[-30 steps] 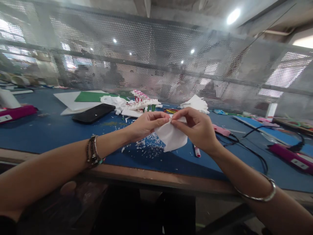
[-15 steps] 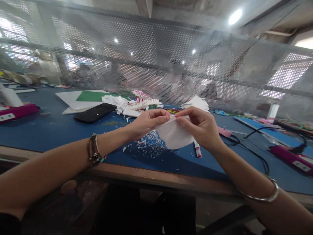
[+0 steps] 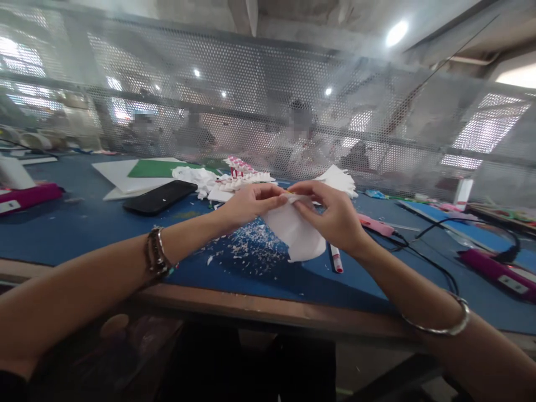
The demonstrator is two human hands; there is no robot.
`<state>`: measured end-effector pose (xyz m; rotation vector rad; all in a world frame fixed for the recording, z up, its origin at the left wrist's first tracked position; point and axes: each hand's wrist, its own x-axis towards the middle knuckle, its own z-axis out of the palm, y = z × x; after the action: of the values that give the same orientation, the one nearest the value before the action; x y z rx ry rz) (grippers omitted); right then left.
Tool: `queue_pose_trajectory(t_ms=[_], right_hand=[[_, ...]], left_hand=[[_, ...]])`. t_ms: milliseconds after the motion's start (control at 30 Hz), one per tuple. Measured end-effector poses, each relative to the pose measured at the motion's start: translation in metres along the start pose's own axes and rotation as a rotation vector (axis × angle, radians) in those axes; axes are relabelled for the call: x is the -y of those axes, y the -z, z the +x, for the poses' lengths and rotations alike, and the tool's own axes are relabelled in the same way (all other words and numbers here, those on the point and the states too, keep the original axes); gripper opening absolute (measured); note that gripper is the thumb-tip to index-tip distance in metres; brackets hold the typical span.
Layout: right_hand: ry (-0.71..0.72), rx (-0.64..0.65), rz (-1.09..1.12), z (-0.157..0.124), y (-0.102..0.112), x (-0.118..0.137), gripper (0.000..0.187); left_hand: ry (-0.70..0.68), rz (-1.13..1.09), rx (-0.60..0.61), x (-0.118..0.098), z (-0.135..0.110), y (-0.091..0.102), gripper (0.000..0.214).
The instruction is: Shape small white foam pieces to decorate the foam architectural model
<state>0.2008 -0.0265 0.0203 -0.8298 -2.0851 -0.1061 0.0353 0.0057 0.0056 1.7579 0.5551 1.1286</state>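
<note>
Your left hand [image 3: 253,205] and right hand [image 3: 337,215], close together, are each pinched nearly closed on the upper edge of a white sheet [image 3: 298,233]. It hangs above white scraps [image 3: 253,250] on the blue table [image 3: 234,279], with a white marker [image 3: 336,258] to its right and a black phone [image 3: 161,197] farther left.

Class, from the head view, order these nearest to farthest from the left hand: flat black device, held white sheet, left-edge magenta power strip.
1. White sheet: touching the left hand.
2. Flat black device: left of the hand.
3. Magenta power strip: farther left, at the picture's edge.
</note>
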Motion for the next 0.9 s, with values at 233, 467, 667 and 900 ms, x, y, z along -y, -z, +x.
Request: queue_pose_trajectory(t_ms=[233, 467, 667, 900], right_hand=[[0.175, -0.032, -0.345, 0.04, 0.018, -0.007, 0.012], [0.28, 0.154, -0.452, 0.009, 0.019, 0.01, 0.01], [0.197, 0.508, -0.161, -0.042, -0.008, 0.013, 0.011], [0.058, 0.604, 0.036, -0.042, -0.022, 0.016, 0.01]], left_hand=[[-0.518, 0.739, -0.07, -0.037, 0.025, 0.018, 0.014], [-0.669, 1.319, 0.182, -0.036, -0.014, 0.005, 0.026], [-0.249, 1.084, 0.429, 0.004, -0.062, -0.003, 0.016], [-0.002, 0.958, 0.358, 0.003, -0.065, 0.0, 0.013]])
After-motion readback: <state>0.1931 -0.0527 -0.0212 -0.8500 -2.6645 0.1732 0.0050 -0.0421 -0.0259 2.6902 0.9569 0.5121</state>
